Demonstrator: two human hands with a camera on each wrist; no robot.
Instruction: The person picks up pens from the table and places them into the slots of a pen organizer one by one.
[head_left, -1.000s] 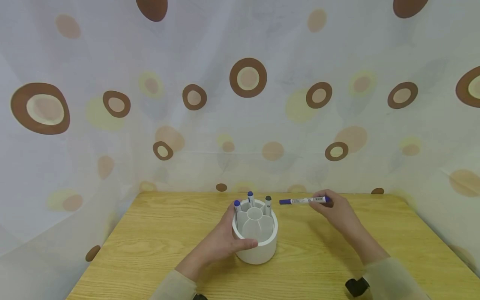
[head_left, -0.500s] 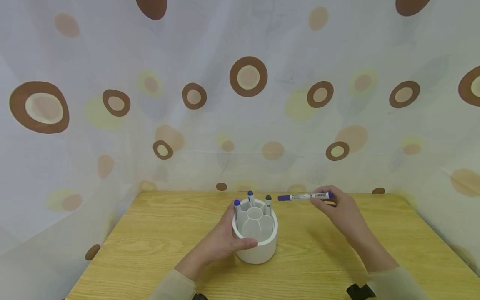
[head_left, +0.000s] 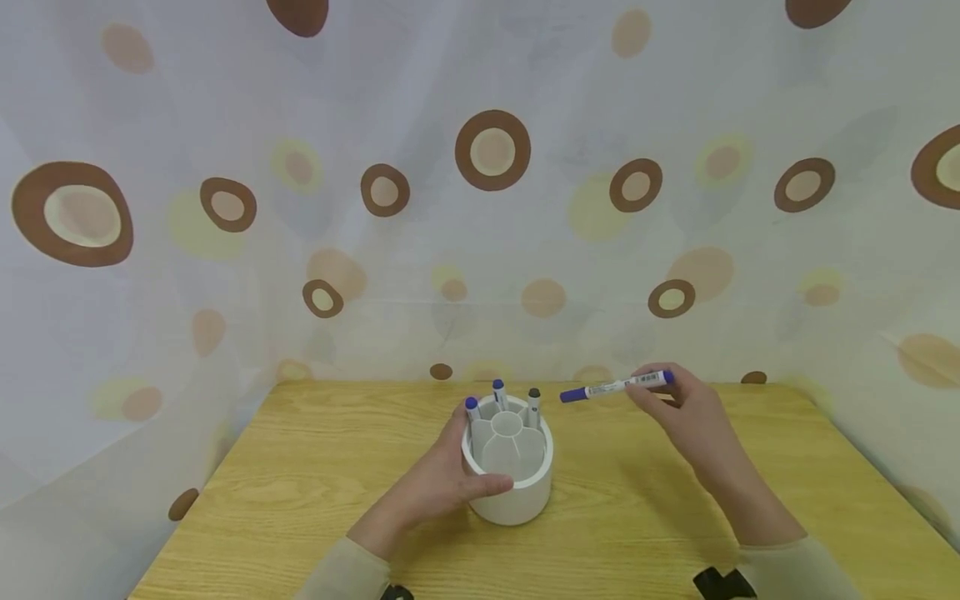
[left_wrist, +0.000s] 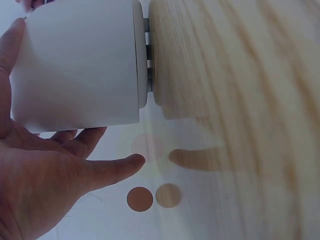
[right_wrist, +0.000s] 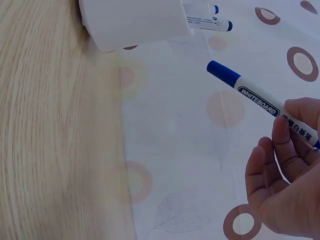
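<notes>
A white round pen holder [head_left: 517, 502] with inner compartments stands on the wooden table. My left hand [head_left: 438, 482] grips its left side, thumb across the front near the rim and fingers round the back. Two blue-tipped markers [head_left: 498, 396] and a black-tipped marker [head_left: 534, 408] stand in the rear compartments. To the right of the holder, above the table, my right hand [head_left: 693, 417] pinches a blue whiteboard marker [right_wrist: 257, 100] between thumb and fingers. Its blue cap [right_wrist: 223, 73] points left toward the holder and tilts slightly down, apart from it.
The wooden table [head_left: 315, 467] reaches back to a pale curtain [head_left: 420, 250] with brown, peach and yellow spots, which also runs along both sides. In the left wrist view, small feet [left_wrist: 149, 52] show under the holder's base.
My right hand has moved slightly up and to the right with the whiteboard marker, whose cap end now dips lower. The left hand stays on the pen holder.
</notes>
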